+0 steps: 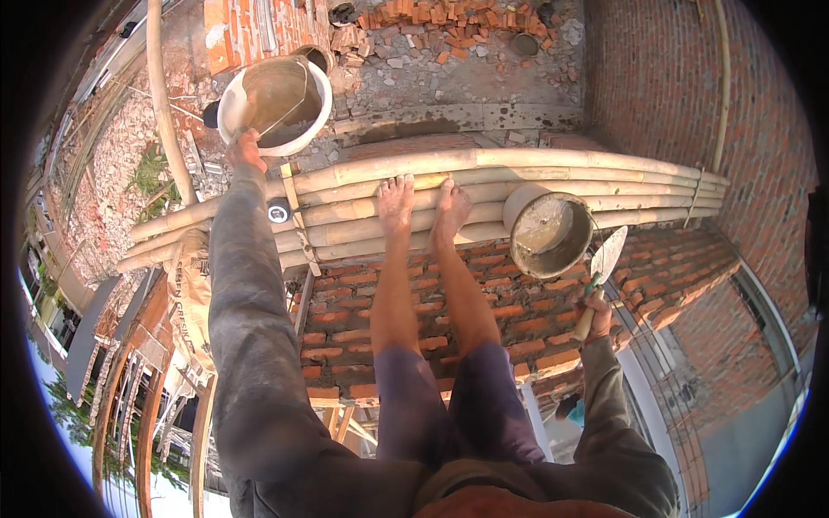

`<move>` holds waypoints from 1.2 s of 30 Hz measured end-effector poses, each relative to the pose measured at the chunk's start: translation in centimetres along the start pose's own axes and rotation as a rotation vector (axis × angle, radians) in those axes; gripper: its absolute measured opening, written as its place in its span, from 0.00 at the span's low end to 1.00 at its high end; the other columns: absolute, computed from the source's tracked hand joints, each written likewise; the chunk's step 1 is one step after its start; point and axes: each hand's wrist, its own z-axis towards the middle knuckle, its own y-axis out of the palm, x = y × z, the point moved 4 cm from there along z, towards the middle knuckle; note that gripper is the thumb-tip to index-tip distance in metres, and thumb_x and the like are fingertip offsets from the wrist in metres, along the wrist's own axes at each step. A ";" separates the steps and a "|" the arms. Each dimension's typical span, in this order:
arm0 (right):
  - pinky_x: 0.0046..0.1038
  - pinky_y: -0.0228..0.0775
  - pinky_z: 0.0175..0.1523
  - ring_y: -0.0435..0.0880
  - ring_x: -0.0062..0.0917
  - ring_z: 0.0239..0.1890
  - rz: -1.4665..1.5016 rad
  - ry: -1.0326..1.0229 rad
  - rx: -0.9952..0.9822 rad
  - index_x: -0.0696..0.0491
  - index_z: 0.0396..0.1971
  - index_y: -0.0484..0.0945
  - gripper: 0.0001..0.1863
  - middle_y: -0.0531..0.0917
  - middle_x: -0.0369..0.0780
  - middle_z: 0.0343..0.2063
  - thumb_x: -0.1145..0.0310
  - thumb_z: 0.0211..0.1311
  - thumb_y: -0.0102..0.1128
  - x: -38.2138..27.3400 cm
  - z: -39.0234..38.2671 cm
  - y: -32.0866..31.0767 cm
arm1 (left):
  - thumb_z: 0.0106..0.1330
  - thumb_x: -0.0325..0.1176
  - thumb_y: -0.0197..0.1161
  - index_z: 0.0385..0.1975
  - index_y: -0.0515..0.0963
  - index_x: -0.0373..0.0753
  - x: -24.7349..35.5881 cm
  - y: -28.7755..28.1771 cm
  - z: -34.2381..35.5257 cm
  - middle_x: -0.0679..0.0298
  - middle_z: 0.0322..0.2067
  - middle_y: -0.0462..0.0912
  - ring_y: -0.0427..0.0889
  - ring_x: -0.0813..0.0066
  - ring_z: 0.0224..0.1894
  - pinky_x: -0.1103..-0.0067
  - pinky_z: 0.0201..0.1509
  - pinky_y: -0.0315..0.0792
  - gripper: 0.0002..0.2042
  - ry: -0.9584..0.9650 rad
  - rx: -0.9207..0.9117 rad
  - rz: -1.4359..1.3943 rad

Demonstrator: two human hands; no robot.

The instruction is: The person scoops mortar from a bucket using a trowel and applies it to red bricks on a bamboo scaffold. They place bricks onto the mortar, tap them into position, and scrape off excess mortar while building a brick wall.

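Note:
My left hand is closed on the near rim or handle of a white bucket with wet grey-brown material inside, beyond the bamboo poles. My right hand grips a trowel by its pale handle, its green neck and metal blade pointing up. Just left of the blade, a mortar-crusted bucket of grey mortar sits on the bamboo platform. My bare feet stand on these poles, above a brick wall with mortar joints.
A paper sack leans at the platform's left, near a small round dark-and-white object. Upright bamboo poles stand at left. Loose bricks and rubble lie on the ground beyond. A tall brick wall rises at right, with timber framework at lower left.

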 end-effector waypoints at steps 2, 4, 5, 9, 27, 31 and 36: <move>0.31 0.82 0.46 0.82 0.26 0.40 -0.022 0.021 0.012 0.51 0.47 0.79 0.14 0.81 0.35 0.40 0.70 0.61 0.66 0.4 0.1 -0.5 | 0.57 0.27 0.66 0.48 0.83 0.35 -0.2 0.6 1.5 0.56 0.44 0.83 0.83 0.59 0.44 0.57 0.42 0.80 0.17 0.055 -0.066 -0.081; 0.31 0.82 0.46 0.83 0.26 0.40 -0.042 0.036 0.019 0.52 0.46 0.79 0.14 0.81 0.35 0.39 0.70 0.60 0.65 0.7 0.1 -0.9 | 0.57 0.29 0.66 0.49 0.83 0.36 -0.5 0.7 3.2 0.56 0.46 0.83 0.82 0.57 0.46 0.53 0.40 0.80 0.18 0.058 -0.072 -0.154; 0.31 0.82 0.46 0.83 0.26 0.39 -0.047 0.046 0.022 0.52 0.46 0.79 0.14 0.81 0.36 0.39 0.70 0.59 0.65 0.8 0.0 -0.9 | 0.59 0.30 0.66 0.50 0.82 0.36 -0.5 0.5 4.1 0.55 0.47 0.82 0.82 0.56 0.47 0.54 0.40 0.81 0.18 0.060 -0.063 -0.103; 0.30 0.81 0.45 0.83 0.26 0.38 -0.070 0.061 0.040 0.53 0.44 0.79 0.14 0.81 0.36 0.38 0.70 0.56 0.65 1.0 -0.1 -0.8 | 0.59 0.41 0.67 0.60 0.77 0.37 -1.9 0.1 7.9 0.50 0.61 0.74 0.80 0.51 0.54 0.50 0.53 0.76 0.28 0.125 -0.190 0.209; 0.36 0.79 0.46 0.84 0.33 0.36 -0.002 0.035 0.060 0.64 0.38 0.80 0.13 0.83 0.43 0.34 0.74 0.53 0.58 2.0 -0.1 3.8 | 0.56 0.61 0.71 0.60 0.79 0.39 -20.5 -34.1 -31.2 0.46 0.58 0.81 0.80 0.49 0.61 0.65 0.66 0.73 0.37 -0.323 -0.367 1.578; 0.31 0.73 0.32 0.81 0.27 0.27 -0.083 -0.004 0.194 0.60 0.32 0.82 0.13 0.82 0.39 0.25 0.69 0.46 0.64 1.2 -0.5 3.7 | 0.59 0.62 0.68 0.50 0.87 0.42 -15.2 -38.4 -37.3 0.47 0.49 0.87 0.84 0.48 0.55 0.63 0.62 0.76 0.31 -0.146 -0.529 1.571; 0.34 0.68 0.29 0.79 0.29 0.23 0.039 -0.055 0.291 0.62 0.25 0.83 0.09 0.81 0.41 0.21 0.72 0.44 0.64 -0.9 -1.7 4.6 | 0.65 0.38 0.70 0.48 0.85 0.31 -5.7 -41.9 -38.8 0.57 0.40 0.91 0.89 0.72 0.46 0.74 0.49 0.83 0.18 -0.260 -0.449 1.292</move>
